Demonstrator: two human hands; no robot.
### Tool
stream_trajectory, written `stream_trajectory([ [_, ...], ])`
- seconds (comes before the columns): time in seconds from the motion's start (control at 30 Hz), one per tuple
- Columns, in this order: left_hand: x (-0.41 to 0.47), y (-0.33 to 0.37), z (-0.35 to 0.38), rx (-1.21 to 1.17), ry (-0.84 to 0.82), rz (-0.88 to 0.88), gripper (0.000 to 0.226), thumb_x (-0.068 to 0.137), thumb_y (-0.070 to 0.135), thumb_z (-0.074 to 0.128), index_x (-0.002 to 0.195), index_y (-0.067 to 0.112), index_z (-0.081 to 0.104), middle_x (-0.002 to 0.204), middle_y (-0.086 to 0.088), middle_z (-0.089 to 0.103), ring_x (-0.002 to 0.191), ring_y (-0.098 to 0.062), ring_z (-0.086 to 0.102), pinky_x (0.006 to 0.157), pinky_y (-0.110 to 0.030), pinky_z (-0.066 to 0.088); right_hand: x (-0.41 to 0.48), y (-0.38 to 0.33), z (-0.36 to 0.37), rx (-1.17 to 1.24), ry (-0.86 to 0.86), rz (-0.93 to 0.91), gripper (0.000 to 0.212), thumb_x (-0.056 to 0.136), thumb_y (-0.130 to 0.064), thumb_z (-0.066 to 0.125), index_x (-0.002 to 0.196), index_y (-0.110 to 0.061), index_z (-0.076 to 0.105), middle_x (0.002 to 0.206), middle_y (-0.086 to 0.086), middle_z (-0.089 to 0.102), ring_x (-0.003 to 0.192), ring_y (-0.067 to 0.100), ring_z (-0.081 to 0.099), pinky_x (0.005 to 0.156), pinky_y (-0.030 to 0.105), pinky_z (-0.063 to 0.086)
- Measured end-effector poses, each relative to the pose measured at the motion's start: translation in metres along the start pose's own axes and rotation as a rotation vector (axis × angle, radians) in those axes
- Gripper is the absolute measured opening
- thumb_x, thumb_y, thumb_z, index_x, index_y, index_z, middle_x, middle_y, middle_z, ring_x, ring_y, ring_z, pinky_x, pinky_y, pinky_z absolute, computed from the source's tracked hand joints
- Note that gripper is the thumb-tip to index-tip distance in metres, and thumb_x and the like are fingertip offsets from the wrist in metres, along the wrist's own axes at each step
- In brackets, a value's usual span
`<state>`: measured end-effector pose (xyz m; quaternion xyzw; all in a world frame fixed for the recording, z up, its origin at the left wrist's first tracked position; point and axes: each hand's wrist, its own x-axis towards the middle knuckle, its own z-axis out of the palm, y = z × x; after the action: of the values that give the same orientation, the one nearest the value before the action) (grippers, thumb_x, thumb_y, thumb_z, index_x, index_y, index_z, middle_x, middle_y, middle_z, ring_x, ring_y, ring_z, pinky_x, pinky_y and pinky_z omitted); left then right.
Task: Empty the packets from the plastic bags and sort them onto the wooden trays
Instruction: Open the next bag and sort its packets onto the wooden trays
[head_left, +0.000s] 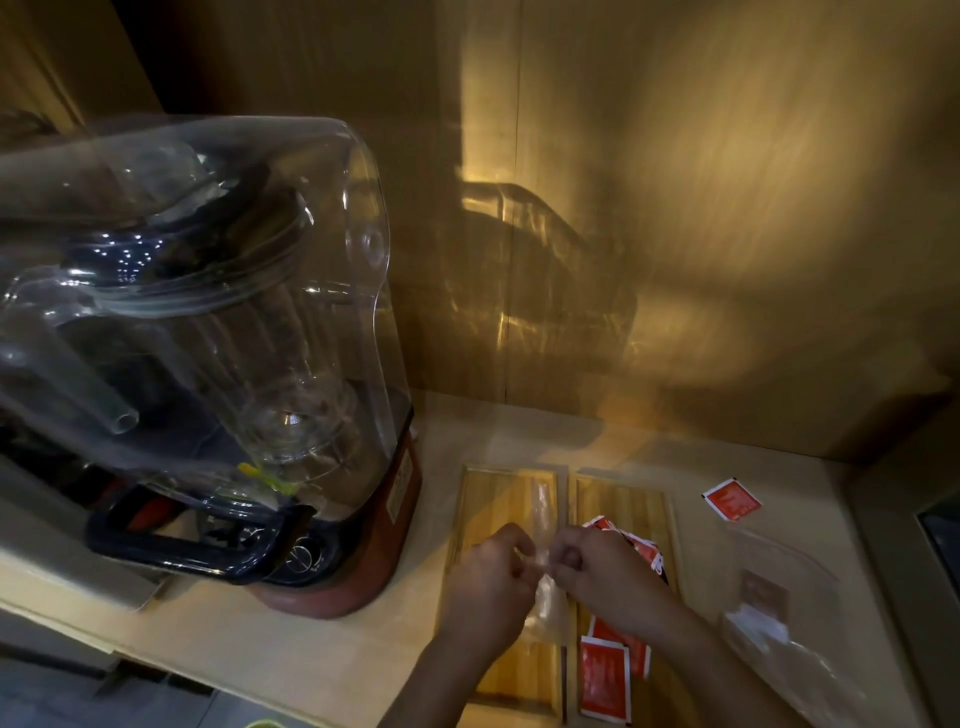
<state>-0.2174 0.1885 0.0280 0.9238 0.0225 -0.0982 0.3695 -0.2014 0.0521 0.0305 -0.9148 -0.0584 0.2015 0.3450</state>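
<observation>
Packets (605, 680) — red sachets — lie on the right wooden tray (631, 499), some near its front end, more (641, 545) at mid-tray, partly hidden behind the right hand (597, 569). One stray red packet (731, 500) sits on the bench (311, 644) off the tray's far right corner. Left wooden tray (501, 499) lies just beside the right one, long sides parallel, its wood bare where visible. Both hands meet over the gap between the trays: left hand (491, 571) and right hand each pinch a clear plastic bag (543, 525) between thumb and fingers, grip clenched on the film, the bag stretched in a thin strip running away toward the far end of the left tray. Contents of that bag — cannot tell, it is blurred. A second clear plastic bag (779, 618) lies flat on the bench near the right edge, with a dark packet and something white showing through it. Large blender (218, 332) under a clear cover stands on the left part of the bench, well apart from the trays, its red base near the front-left. Wooden wall (675, 208) behind.
</observation>
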Motion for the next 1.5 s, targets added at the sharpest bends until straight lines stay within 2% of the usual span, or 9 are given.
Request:
stream_trajectory([
  [0.2, 0.001, 0.000, -0.002, 0.056, 0.031, 0.011, 0.011, 0.088, 0.029, 0.054, 0.086, 0.022, 0.062, 0.087, -0.001, 0.071, 0.083, -0.020, 0.065, 0.064, -0.030, 0.045, -0.001, 0.004, 0.000, 0.024, 0.030, -0.024, 0.027, 0.087, -0.025, 0.056, 0.062, -0.033, 0.048, 0.063, -0.007, 0.054, 0.062, 0.006, 0.051, 0.061, 0.025, 0.040],
  [0.37, 0.000, 0.002, -0.002, 0.194, 0.107, -0.045, 0.016, 0.089, 0.032, 0.047, 0.090, 0.019, 0.057, 0.093, -0.005, 0.071, 0.089, -0.026, 0.065, 0.068, -0.035, 0.050, -0.001, 0.002, -0.003, -0.154, 0.245, 0.048, 0.021, 0.081, -0.032, 0.056, 0.064, -0.020, 0.051, 0.066, -0.002, 0.057, 0.073, 0.018, 0.059, 0.063, 0.032, 0.042],
  [0.5, -0.002, 0.003, -0.011, 0.231, 0.180, -0.121, 0.016, 0.091, 0.026, 0.045, 0.100, 0.020, 0.056, 0.100, -0.003, 0.069, 0.094, -0.024, 0.065, 0.072, -0.033, 0.049, -0.002, 0.007, -0.008, -0.096, 0.299, 0.126, 0.034, 0.079, -0.038, 0.059, 0.054, -0.021, 0.042, 0.059, -0.004, 0.051, 0.062, 0.014, 0.052, 0.063, 0.033, 0.044],
  [0.7, 0.002, 0.003, -0.004, 0.093, 0.051, -0.014, 0.035, 0.083, 0.001, 0.049, 0.108, 0.025, 0.053, 0.109, 0.003, 0.069, 0.098, -0.015, 0.065, 0.074, -0.031, 0.054, 0.002, 0.007, -0.003, -0.089, 0.160, 0.000, 0.007, 0.084, -0.027, 0.058, 0.087, -0.024, 0.052, 0.075, -0.013, 0.047, 0.080, 0.015, 0.056, 0.071, 0.035, 0.047],
  [0.83, 0.005, 0.005, -0.003, 0.118, 0.039, 0.057, 0.014, 0.091, 0.023, 0.050, 0.103, 0.026, 0.058, 0.100, 0.004, 0.071, 0.091, -0.015, 0.065, 0.066, -0.026, 0.044, 0.003, 0.004, -0.003, -0.146, 0.111, -0.124, 0.008, 0.089, -0.028, 0.053, 0.081, -0.027, 0.050, 0.077, -0.013, 0.044, 0.080, 0.011, 0.051, 0.070, 0.028, 0.043],
  [1.0, 0.005, 0.002, -0.002, 0.133, 0.119, 0.050, 0.016, 0.091, 0.034, 0.051, 0.091, 0.023, 0.062, 0.088, 0.003, 0.071, 0.080, -0.014, 0.065, 0.066, -0.030, 0.048, 0.003, 0.005, -0.005, -0.166, 0.186, -0.142, 0.019, 0.090, -0.034, 0.050, 0.074, -0.025, 0.054, 0.071, -0.012, 0.046, 0.074, 0.009, 0.051, 0.068, 0.029, 0.042],
  [1.17, 0.006, 0.001, -0.008, 0.149, 0.229, -0.001, 0.020, 0.090, 0.037, 0.051, 0.088, 0.021, 0.062, 0.086, 0.001, 0.071, 0.083, -0.020, 0.065, 0.067, -0.032, 0.047, 0.000, 0.004, -0.011, -0.216, 0.334, -0.059, 0.026, 0.091, -0.036, 0.047, 0.066, -0.028, 0.048, 0.060, -0.011, 0.042, 0.065, 0.007, 0.047, 0.058, 0.024, 0.033],
  [1.33, 0.006, -0.003, -0.019, 0.145, 0.284, -0.060, 0.019, 0.090, 0.038, 0.052, 0.087, 0.022, 0.062, 0.087, 0.001, 0.072, 0.084, -0.019, 0.067, 0.068, -0.032, 0.049, -0.003, 0.005, -0.019, -0.178, 0.411, 0.085, 0.035, 0.090, -0.036, 0.048, 0.057, -0.025, 0.042, 0.060, -0.006, 0.049, 0.069, 0.018, 0.058, 0.061, 0.029, 0.040],
  [1.5, -0.004, 0.013, -0.026, 0.135, 0.285, -0.056, 0.032, 0.090, 0.048, 0.046, 0.114, 0.027, 0.047, 0.105, 0.001, 0.066, 0.093, -0.022, 0.066, 0.073, -0.033, 0.052, -0.003, 0.001, -0.016, -0.097, 0.388, 0.153, 0.038, 0.086, -0.031, 0.052, 0.051, -0.021, 0.043, 0.053, -0.005, 0.048, 0.062, 0.019, 0.055, 0.056, 0.029, 0.035],
])
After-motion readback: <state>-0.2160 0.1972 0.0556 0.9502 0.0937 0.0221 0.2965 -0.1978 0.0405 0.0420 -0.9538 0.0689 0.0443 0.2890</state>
